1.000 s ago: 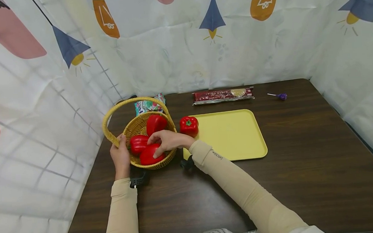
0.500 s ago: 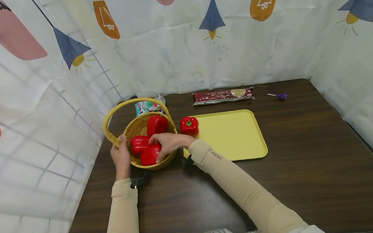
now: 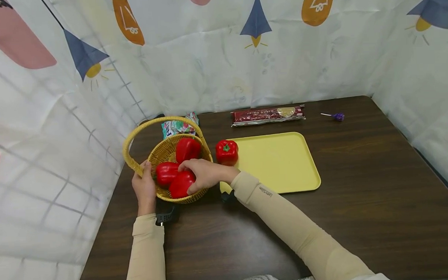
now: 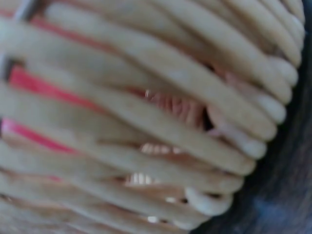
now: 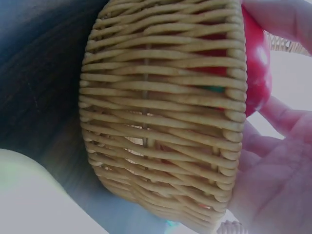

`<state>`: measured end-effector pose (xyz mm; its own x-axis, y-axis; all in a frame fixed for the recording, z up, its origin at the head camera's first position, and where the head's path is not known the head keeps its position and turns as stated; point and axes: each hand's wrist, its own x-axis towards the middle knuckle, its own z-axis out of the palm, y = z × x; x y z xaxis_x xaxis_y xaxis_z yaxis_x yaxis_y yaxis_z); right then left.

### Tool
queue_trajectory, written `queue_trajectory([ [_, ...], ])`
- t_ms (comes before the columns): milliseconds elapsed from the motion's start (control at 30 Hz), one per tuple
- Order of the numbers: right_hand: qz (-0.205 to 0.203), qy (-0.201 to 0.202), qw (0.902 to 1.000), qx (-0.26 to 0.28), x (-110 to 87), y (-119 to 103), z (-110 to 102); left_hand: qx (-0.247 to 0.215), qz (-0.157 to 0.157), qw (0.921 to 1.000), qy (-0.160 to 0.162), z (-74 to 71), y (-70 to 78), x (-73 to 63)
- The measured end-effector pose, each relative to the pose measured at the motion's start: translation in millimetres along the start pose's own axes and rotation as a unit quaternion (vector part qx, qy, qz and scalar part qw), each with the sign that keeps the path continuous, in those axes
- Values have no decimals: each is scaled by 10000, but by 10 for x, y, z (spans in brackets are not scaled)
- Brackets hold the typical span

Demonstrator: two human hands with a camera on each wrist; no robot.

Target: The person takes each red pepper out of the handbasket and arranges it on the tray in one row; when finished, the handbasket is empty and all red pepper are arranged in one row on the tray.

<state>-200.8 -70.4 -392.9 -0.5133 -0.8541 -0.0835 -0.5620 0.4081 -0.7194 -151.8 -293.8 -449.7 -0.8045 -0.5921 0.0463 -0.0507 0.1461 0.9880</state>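
A yellow wicker basket [image 3: 165, 151] with a tall arched handle stands at the table's left, with three red bell peppers in it. My left hand [image 3: 144, 188] holds its left side, where the handle meets the rim. Reaching in from the right, my right hand [image 3: 206, 173] grips the nearest bell pepper [image 3: 181, 184], fingers over its top and thumb at its right side. Beside it are a left bell pepper [image 3: 166, 173] and a rear one [image 3: 188, 150]. The right wrist view shows the gripped bell pepper [image 5: 256, 63] above the rim; the left wrist view is mostly blurred weave [image 4: 161, 117].
Just right of the basket, another red bell pepper [image 3: 227, 152] sits at the left edge of a yellow tray [image 3: 276, 163]. Along the back lie a colourful candy bag [image 3: 175, 128], a spaghetti pack [image 3: 268, 115] and a purple lollipop [image 3: 338, 116]. Curtains border the dark table [image 3: 377, 184].
My right thumb has moved from the top of the nearest bell pepper to its right side, and that pepper has shifted slightly. The left hand and basket stay nearly in place.
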Motion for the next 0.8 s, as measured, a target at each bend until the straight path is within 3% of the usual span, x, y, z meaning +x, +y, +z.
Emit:
queue_trajectory([
  [300, -148, 615, 9978, 186, -129, 9, 15, 3, -89, 9999, -50, -2, -18, 46],
  [800, -418, 1477, 9853, 745, -261, 93, 68, -56, -67, 10000, -13, 8, 24, -12],
])
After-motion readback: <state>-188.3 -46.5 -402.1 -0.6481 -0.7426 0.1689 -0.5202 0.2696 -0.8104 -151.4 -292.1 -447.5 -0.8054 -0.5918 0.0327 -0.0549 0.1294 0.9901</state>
